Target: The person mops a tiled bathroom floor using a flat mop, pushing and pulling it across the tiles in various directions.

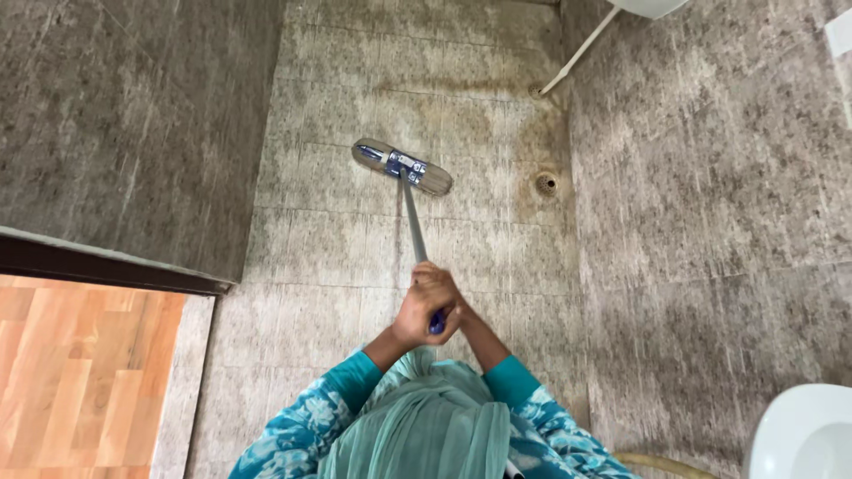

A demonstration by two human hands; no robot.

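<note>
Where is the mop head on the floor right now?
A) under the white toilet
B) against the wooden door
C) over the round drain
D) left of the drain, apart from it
D: the mop head lies flat on the tiles, left of the drain, with bare floor between them.

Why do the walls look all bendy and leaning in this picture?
Head view: the wide lens tips the tiled walls outward; light is soft and even, with no hard shadows; the mop head and both hands look sharp, not blurred.

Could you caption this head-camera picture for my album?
Both hands, left hand and right hand, grip a mop on a stained tiled floor near a drain.
</note>
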